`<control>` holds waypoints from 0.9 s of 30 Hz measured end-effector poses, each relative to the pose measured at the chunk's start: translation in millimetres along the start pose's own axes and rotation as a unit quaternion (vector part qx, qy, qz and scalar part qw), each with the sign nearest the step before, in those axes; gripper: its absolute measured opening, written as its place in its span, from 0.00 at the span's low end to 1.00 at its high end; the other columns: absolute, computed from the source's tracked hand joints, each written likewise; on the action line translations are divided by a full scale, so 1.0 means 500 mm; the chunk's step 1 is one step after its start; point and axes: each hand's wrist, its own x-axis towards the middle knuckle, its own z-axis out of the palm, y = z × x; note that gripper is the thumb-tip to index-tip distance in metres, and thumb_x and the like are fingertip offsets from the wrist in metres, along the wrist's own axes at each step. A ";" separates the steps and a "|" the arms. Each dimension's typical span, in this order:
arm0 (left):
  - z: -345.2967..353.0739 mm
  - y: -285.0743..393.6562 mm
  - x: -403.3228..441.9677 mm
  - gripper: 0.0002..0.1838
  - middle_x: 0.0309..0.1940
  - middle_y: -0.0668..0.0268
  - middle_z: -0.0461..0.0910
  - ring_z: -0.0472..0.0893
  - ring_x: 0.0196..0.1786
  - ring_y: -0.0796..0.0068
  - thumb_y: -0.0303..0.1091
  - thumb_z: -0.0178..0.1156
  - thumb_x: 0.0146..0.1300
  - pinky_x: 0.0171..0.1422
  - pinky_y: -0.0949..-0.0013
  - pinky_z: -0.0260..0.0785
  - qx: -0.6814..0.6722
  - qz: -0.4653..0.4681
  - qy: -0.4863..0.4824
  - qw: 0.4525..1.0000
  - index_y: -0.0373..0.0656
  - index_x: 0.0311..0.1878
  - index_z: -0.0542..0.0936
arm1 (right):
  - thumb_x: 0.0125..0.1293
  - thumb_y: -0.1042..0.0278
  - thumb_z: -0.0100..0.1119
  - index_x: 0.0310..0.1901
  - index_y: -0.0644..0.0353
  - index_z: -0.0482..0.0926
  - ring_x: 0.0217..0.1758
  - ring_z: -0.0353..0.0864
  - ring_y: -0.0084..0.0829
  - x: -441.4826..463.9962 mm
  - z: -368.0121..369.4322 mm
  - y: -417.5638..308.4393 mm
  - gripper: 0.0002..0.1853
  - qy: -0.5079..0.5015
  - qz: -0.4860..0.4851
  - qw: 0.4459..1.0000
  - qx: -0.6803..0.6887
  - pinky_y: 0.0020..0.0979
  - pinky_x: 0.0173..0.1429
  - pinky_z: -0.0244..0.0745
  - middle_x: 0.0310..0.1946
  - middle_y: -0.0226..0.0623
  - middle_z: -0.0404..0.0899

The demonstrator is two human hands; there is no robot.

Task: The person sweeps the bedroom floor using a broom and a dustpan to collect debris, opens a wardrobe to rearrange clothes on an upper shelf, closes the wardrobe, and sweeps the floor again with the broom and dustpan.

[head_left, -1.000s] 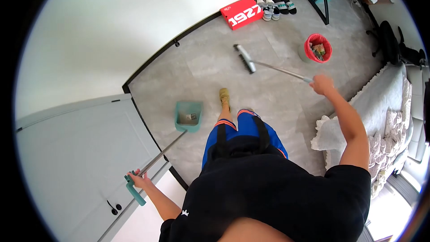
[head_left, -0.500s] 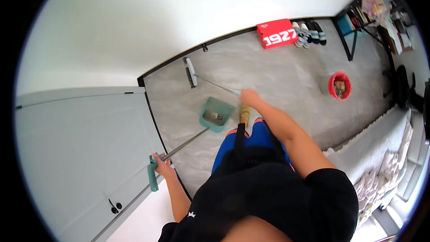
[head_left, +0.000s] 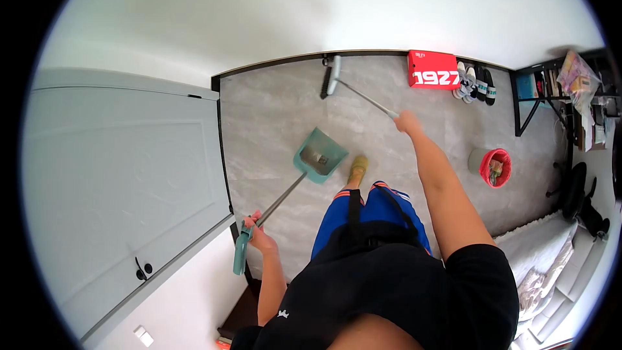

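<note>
Closed around the metal pole near its green handle, my left hand [head_left: 260,232] holds the long-handled dustpan [head_left: 329,167]. Some small debris lies inside the green pan, which is at floor level in front of my feet. My right hand [head_left: 407,122] grips the end of the broom's handle, with the arm stretched forward. The broom head [head_left: 334,76], white with dark bristles, is close to the black baseboard of the far wall, ahead of the dustpan.
A red shoe box [head_left: 433,65] and footwear [head_left: 476,83] stand along the wall. To the right are a red-lined trash bin [head_left: 495,170], a black-framed shelf [head_left: 541,97], a black chair [head_left: 574,191] and a bed [head_left: 534,246]. A grey door [head_left: 129,175] is at left.
The broom first swung left across the floor, then moved up toward the baseboard and away from the dustpan. The view has turned, and both hands still hold their handles.
</note>
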 end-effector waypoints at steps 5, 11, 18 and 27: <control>0.006 0.002 -0.009 0.14 0.31 0.65 0.75 0.74 0.39 0.74 0.44 0.51 0.57 0.51 0.68 0.60 0.015 0.004 -0.003 1.000 0.43 0.25 0.67 | 0.54 0.55 0.52 0.28 0.71 0.77 0.30 0.78 0.44 -0.007 0.003 0.117 0.21 0.029 0.074 0.997 0.011 0.38 0.36 0.73 0.25 0.51 0.77; 0.004 0.004 -0.017 0.13 0.31 0.70 0.73 0.73 0.40 0.78 0.46 0.52 0.56 0.48 0.67 0.56 0.042 -0.016 0.013 0.999 0.47 0.31 0.67 | 0.53 0.58 0.54 0.34 0.66 0.76 0.39 0.78 0.41 -0.110 0.018 0.187 0.17 0.023 0.143 0.989 0.031 0.36 0.43 0.72 0.34 0.50 0.77; -0.007 -0.003 -0.024 0.18 0.32 0.72 0.72 0.70 0.40 0.80 0.54 0.53 0.53 0.47 0.59 0.55 0.052 -0.027 -0.026 0.998 0.50 0.37 0.67 | 0.56 0.56 0.49 0.18 0.68 0.73 0.10 0.70 0.32 -0.233 0.115 0.318 0.21 -0.060 0.238 0.930 0.273 0.33 0.14 0.65 0.12 0.42 0.72; -0.030 -0.015 -0.013 0.19 0.37 0.72 0.71 0.70 0.43 0.79 0.52 0.54 0.55 0.50 0.52 0.57 0.006 -0.053 -0.083 0.995 0.52 0.45 0.68 | 0.57 0.57 0.46 0.16 0.68 0.72 0.10 0.70 0.32 -0.588 0.287 0.580 0.22 -0.078 0.240 0.896 0.365 0.33 0.14 0.64 0.10 0.42 0.71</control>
